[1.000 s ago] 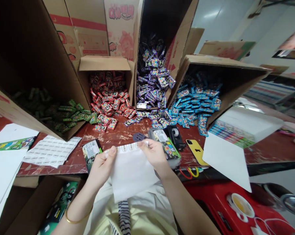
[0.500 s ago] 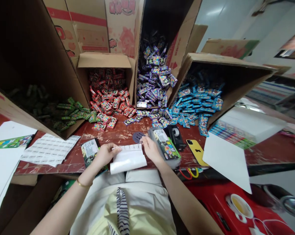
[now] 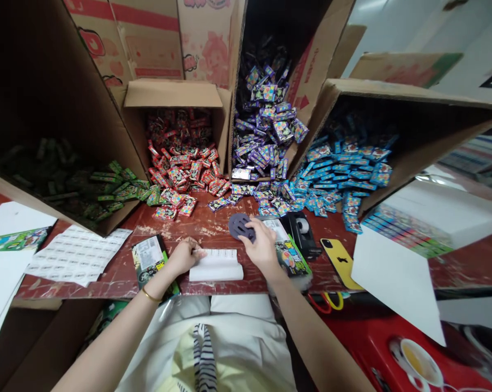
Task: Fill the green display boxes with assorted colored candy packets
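My left hand [image 3: 185, 256] is closed, its fingers pinching the upper left corner of a white label sheet [image 3: 216, 272]. A row of small printed marks runs along the sheet's top edge, and its lower part curls over near the table edge. My right hand [image 3: 262, 245] grips the right edge of a flat, dark purple round disc with slots [image 3: 238, 226], just beyond the sheet. Left of the sheet lies a black and green printed pack [image 3: 149, 256]. Beside my right wrist is a similar pack in clear plastic [image 3: 289, 255], partly covered by the hand.
Cartons spill small candy packets: green [image 3: 125, 188], red [image 3: 180, 169], purple [image 3: 262, 147] and blue [image 3: 344, 169]. A black tape dispenser [image 3: 305, 239] and yellow phone [image 3: 340, 264] lie to the right. Printed sheets [image 3: 78, 256] lie left. A cup [image 3: 419, 362] stands on a red surface.
My right hand has left the sheet's right side, moved up and right, and taken hold of the purple disc. My left hand stays on the sheet, which now lies lower and flatter.
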The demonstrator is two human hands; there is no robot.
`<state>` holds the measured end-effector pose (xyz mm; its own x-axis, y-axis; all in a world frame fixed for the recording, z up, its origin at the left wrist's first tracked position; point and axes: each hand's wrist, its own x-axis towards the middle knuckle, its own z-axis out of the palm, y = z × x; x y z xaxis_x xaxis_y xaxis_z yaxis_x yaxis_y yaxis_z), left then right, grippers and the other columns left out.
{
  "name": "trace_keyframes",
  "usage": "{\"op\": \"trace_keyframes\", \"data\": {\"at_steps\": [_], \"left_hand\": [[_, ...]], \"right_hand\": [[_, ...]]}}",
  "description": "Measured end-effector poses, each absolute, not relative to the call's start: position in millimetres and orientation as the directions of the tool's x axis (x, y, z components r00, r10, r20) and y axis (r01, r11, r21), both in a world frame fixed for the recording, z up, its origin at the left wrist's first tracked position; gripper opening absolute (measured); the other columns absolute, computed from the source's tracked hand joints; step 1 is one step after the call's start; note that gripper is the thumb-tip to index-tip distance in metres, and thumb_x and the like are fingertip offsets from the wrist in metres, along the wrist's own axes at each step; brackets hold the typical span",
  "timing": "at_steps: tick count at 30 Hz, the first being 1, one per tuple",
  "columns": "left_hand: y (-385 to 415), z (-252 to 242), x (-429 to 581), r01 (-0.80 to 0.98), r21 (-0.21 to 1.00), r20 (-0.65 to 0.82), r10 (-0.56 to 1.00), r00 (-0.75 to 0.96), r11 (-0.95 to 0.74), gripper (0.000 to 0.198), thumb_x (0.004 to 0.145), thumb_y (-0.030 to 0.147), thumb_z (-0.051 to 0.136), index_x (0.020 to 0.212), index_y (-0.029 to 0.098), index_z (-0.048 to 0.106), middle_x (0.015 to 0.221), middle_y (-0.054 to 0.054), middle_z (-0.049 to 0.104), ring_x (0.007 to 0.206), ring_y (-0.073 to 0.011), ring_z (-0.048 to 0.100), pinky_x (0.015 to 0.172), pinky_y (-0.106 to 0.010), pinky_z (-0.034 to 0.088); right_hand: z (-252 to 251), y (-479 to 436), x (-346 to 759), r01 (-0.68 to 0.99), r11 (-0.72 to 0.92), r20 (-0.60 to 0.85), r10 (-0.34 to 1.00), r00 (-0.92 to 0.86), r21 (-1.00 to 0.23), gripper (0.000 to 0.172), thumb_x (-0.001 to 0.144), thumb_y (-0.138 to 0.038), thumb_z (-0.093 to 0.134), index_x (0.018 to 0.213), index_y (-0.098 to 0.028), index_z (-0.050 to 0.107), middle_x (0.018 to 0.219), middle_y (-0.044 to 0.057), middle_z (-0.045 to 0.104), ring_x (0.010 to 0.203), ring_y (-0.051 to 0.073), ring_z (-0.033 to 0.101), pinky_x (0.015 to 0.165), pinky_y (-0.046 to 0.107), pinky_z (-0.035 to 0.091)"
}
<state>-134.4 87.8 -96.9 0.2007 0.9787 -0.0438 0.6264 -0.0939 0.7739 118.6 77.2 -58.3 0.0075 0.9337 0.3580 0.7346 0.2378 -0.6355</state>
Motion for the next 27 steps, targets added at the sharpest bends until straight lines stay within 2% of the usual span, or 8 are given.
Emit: {"op": "trace_keyframes", "data": {"at_steps": [2, 5, 7, 11, 18, 21, 25, 27], "left_hand": [[88.8, -97.7, -135.0, 0.631, 0.772, -0.057, 0.980, 0.193, -0.080, 0.023, 0.070, 0.041, 0.067, 0.065, 0.018, 0.067, 0.083, -0.008, 0.065, 0.081, -0.0219, 0.060, 0.079, -0.032, 0.045], [90.4, -99.4, -135.0, 0.639, 0.767, -0.072, 0.981, 0.181, -0.062, 0.025, 0.068, 0.042, 0.069, 0.064, 0.017, 0.066, 0.083, -0.009, 0.064, 0.079, -0.0224, 0.060, 0.077, -0.032, 0.045], [91.3, -100.3, -134.8, 0.642, 0.764, -0.079, 0.980, 0.184, -0.059, 0.029, 0.066, 0.046, 0.070, 0.064, 0.017, 0.066, 0.082, -0.009, 0.064, 0.078, -0.0226, 0.060, 0.076, -0.033, 0.045], [93.9, -99.6, -136.8, 0.640, 0.766, -0.102, 0.972, 0.213, -0.060, 0.036, 0.063, 0.053, 0.071, 0.065, 0.017, 0.068, 0.080, -0.009, 0.064, 0.077, -0.0223, 0.060, 0.075, -0.032, 0.045], [103.5, -84.3, -143.4, 0.617, 0.783, -0.158, 0.935, 0.318, -0.078, 0.037, 0.066, 0.054, 0.066, 0.068, 0.017, 0.071, 0.075, -0.008, 0.069, 0.067, -0.0207, 0.061, 0.065, -0.030, 0.045], [105.7, -78.7, -142.8, 0.621, 0.780, -0.175, 0.925, 0.336, -0.077, 0.031, 0.063, 0.049, 0.069, 0.063, 0.018, 0.071, 0.070, -0.007, 0.070, 0.064, -0.0207, 0.060, 0.064, -0.029, 0.044], [104.8, -77.4, -140.0, 0.626, 0.779, -0.194, 0.933, 0.303, -0.042, 0.027, 0.060, 0.045, 0.071, 0.061, 0.018, 0.070, 0.065, -0.006, 0.069, 0.060, -0.0204, 0.059, 0.061, -0.029, 0.042], [103.6, -77.3, -139.1, 0.622, 0.783, -0.212, 0.932, 0.293, -0.017, 0.029, 0.060, 0.045, 0.070, 0.063, 0.017, 0.071, 0.064, -0.006, 0.069, 0.059, -0.0199, 0.058, 0.059, -0.029, 0.042]], "right_hand": [[-43.2, 44.2, 120.0, 0.633, 0.355, 0.424, 0.905, -0.047, -0.688, 0.027, 0.073, -0.025, 0.067, 0.098, -0.023, 0.056, 0.121, 0.012, 0.059, 0.116, 0.029, 0.051, 0.097, 0.045, 0.033], [-32.8, -3.2, 107.2, 0.506, 0.446, 0.344, 0.894, -0.285, -0.738, 0.024, 0.071, -0.021, 0.069, 0.092, -0.025, 0.059, 0.116, 0.008, 0.063, 0.108, 0.026, 0.056, 0.091, 0.040, 0.039], [-40.5, -19.4, 92.8, 0.512, 0.441, 0.275, 0.888, -0.369, -0.737, 0.022, 0.071, -0.015, 0.067, 0.090, -0.024, 0.058, 0.117, 0.008, 0.062, 0.109, 0.026, 0.056, 0.093, 0.040, 0.039], [-71.6, -11.3, 72.5, 0.621, 0.376, 0.217, 0.923, -0.318, -0.688, 0.021, 0.073, -0.011, 0.064, 0.090, -0.021, 0.058, 0.124, 0.011, 0.058, 0.116, 0.028, 0.050, 0.097, 0.044, 0.034], [-82.2, 10.2, 74.0, 0.696, 0.340, 0.110, 0.929, -0.354, -0.633, 0.028, 0.070, -0.030, 0.075, 0.090, -0.021, 0.058, 0.111, 0.008, 0.063, 0.106, 0.026, 0.055, 0.089, 0.040, 0.035], [-81.0, 18.4, 82.3, 0.649, 0.361, 0.120, 0.915, -0.386, -0.670, 0.026, 0.072, -0.034, 0.073, 0.091, -0.022, 0.060, 0.111, 0.007, 0.063, 0.107, 0.025, 0.056, 0.090, 0.039, 0.035], [-76.5, 48.2, 96.7, 0.591, 0.297, 0.191, 0.953, -0.236, -0.750, 0.012, 0.080, -0.029, 0.062, 0.089, -0.021, 0.061, 0.105, 0.008, 0.065, 0.104, 0.023, 0.059, 0.090, 0.038, 0.040], [-74.7, 66.5, 101.1, 0.566, 0.234, 0.144, 0.969, -0.200, -0.790, 0.014, 0.078, -0.024, 0.063, 0.091, -0.019, 0.061, 0.101, 0.008, 0.066, 0.098, 0.022, 0.060, 0.089, 0.038, 0.042]]}}
